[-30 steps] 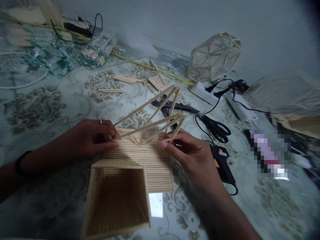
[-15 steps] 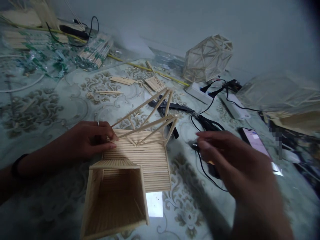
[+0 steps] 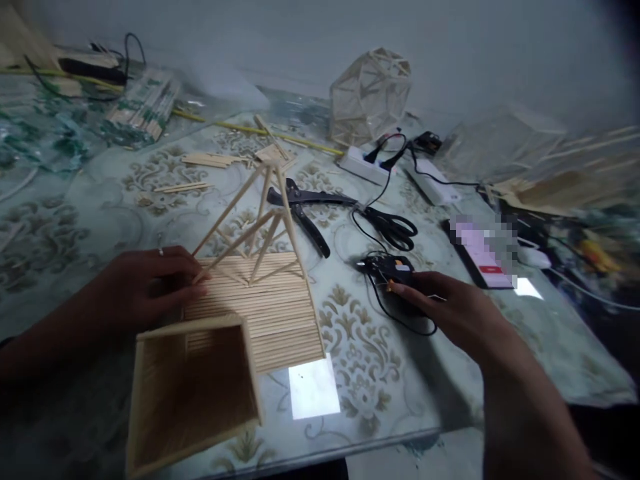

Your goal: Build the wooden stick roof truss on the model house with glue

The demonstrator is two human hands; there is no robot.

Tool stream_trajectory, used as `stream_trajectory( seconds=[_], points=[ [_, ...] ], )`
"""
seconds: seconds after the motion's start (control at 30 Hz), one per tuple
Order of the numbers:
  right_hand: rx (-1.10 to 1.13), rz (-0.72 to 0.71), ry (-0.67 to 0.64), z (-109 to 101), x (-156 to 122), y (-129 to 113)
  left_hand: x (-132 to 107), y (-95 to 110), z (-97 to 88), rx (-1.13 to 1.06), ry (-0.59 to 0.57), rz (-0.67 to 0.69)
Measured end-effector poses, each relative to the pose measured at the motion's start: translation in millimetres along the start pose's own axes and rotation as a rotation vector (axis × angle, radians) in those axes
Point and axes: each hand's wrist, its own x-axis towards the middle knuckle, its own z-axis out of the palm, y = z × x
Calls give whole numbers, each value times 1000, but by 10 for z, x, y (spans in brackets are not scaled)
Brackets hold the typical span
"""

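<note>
My left hand (image 3: 155, 283), a ring on one finger, pinches the lower end of a stick frame (image 3: 270, 230) at the left edge of a slatted wooden platform (image 3: 285, 327). The frame's thin sticks slope up to two peaks above the platform. Joined at the platform's near left is an open wooden box (image 3: 253, 380), its mouth towards me. Over to the right, my right hand (image 3: 450, 300) has its fingers closed about the rear of a black hot glue gun (image 3: 400, 263) with a metal nozzle and an orange trigger. The palm side of that hand is hidden.
Behind the platform lie a black-handled cutter (image 3: 310, 230) and scissors (image 3: 393, 227). A power strip (image 3: 365, 165), a phone (image 3: 475, 257) and cables are on the right. Loose sticks (image 3: 210, 160), bagged stick bundles (image 3: 145, 103) and a polyhedral stick frame (image 3: 370, 97) stand farther back.
My right hand has come down onto the glue gun, which it partly hid before. My left hand stays on the stick frame. The whole view has shifted and turned to the right.
</note>
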Motion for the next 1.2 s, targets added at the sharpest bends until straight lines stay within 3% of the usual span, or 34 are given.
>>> stream_trajectory(
  seconds=[0.13, 0.27, 0.33, 0.47, 0.63, 0.73, 0.97, 1.2],
  points=[
    [150, -42, -29, -62, -7, 173, 13, -4, -18, 51, 6, -31],
    [711, -192, 86, -35, -174, 223, 35, 39, -34, 47, 13, -88],
    [838, -299, 74, -12, -298, 133, 42, 44, -31, 28, 18, -109],
    [508, -385, 122, 50, -526, -195, 33, 13, -9, 5, 43, -103],
    [320, -791, 2, 254, -612, -541, 16, -36, 6, 1, 31, -114],
    [313, -927, -6, 393, -579, -621, 19, -76, 18, -3, 44, -80],
    [257, -972, -3, 531, -533, -668, 34, -51, 42, -45, 62, -4],
    [195, -959, -2, 569, -553, -718, 16, -28, 49, -38, 48, -54]
  ],
)
